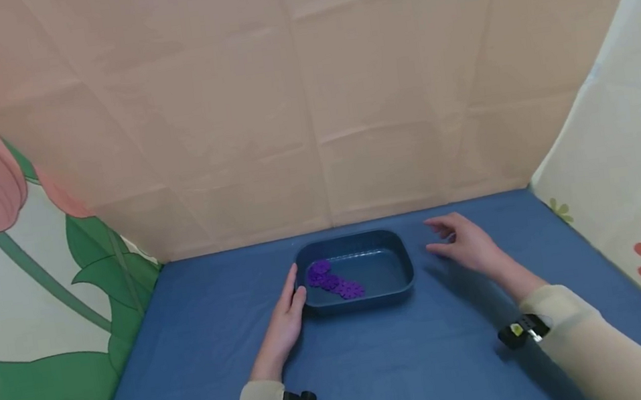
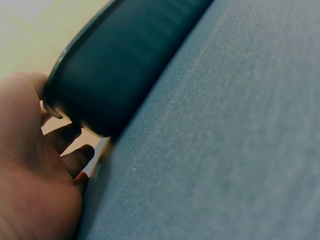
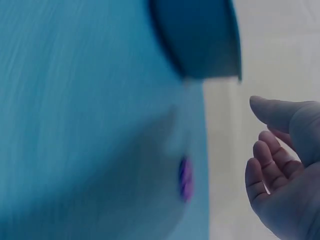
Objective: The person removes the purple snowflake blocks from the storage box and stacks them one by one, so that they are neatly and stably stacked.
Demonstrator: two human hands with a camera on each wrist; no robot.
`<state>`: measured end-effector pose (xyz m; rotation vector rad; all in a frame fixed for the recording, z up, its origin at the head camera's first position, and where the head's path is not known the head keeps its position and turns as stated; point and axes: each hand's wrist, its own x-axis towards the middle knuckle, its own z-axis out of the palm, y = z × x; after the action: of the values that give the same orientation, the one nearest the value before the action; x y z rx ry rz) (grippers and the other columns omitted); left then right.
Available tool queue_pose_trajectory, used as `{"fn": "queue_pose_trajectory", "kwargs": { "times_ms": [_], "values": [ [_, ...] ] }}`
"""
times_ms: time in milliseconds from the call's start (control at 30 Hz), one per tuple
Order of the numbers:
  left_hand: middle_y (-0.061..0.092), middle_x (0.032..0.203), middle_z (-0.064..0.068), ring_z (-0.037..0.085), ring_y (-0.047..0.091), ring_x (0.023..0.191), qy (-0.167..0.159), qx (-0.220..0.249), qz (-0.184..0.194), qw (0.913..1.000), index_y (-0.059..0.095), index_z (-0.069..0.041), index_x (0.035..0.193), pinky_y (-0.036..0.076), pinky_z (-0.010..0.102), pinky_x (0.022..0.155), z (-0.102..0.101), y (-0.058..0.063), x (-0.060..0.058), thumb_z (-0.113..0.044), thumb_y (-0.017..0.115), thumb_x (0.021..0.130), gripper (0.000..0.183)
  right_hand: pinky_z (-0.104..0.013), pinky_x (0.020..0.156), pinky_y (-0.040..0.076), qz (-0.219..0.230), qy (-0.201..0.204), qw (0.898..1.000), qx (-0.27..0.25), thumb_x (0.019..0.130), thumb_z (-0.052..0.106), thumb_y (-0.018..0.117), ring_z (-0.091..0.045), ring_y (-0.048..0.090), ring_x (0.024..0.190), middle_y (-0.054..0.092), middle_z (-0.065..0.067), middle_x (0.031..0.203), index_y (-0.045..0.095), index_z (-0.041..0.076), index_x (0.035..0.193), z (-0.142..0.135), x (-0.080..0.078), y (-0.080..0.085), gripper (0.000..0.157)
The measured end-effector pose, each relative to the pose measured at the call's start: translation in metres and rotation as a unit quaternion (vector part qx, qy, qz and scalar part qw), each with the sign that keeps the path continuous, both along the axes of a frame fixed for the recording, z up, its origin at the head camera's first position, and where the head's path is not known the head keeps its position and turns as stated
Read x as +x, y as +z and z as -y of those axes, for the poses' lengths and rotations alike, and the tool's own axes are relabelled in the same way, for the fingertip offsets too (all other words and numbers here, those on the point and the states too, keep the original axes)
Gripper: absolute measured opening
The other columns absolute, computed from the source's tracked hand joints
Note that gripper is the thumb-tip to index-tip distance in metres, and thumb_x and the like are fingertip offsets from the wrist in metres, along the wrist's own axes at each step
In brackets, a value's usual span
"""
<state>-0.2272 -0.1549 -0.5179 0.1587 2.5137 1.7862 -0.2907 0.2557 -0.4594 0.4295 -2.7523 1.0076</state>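
A dark blue rectangular tray (image 1: 370,301) stands on the blue cloth. Several flat purple discs with notched edges (image 1: 331,282) lie in its left part, some overlapping. My left hand (image 1: 282,323) holds the tray's left end, thumb at the rim. In the left wrist view, fingers (image 2: 75,160) bend beneath the tray's end (image 2: 110,75). Right of the tray and apart from it, my right hand (image 1: 466,245) hovers with loosely bent fingers and holds nothing. The right wrist view shows a blurred purple piece (image 3: 186,179) on the cloth near that hand; the head view does not show it.
Blue cloth (image 1: 381,381) covers the table. A beige creased sheet (image 1: 306,94) hangs behind it. Flower-printed cloths stand at the left (image 1: 16,287) and right (image 1: 615,175). Each wrist carries a small black camera on a strap.
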Motion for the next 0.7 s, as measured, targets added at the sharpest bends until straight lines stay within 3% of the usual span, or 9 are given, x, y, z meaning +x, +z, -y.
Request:
{"fn": "queue_pose_trajectory", "kwargs": {
  "times_ms": [333,700],
  "values": [
    [0.015,0.153,-0.031,0.006,0.013,0.144,0.001,-0.006,-0.001,1.0000,0.017,-0.045,0.154,0.014,0.049,0.116,0.001,0.001,0.000,-0.067,0.037,0.095,0.066,-0.043,0.082,0.047,-0.008,0.059,0.998,-0.017,0.087,0.026,0.076,-0.029,0.054,0.099,0.054,-0.007,0.114,0.061,0.017,0.132,0.058,0.015,0.024,0.048],
    [0.015,0.153,-0.031,0.006,0.013,0.144,0.000,-0.007,0.000,1.0000,0.016,-0.052,0.150,0.014,0.050,0.116,0.001,0.000,0.001,-0.067,0.038,0.095,0.061,-0.044,0.084,0.050,-0.008,0.116,0.992,-0.042,0.086,0.023,0.077,-0.021,0.053,0.099,0.056,-0.001,0.114,0.066,0.026,0.124,0.102,0.020,0.025,0.040]
  ]
}}
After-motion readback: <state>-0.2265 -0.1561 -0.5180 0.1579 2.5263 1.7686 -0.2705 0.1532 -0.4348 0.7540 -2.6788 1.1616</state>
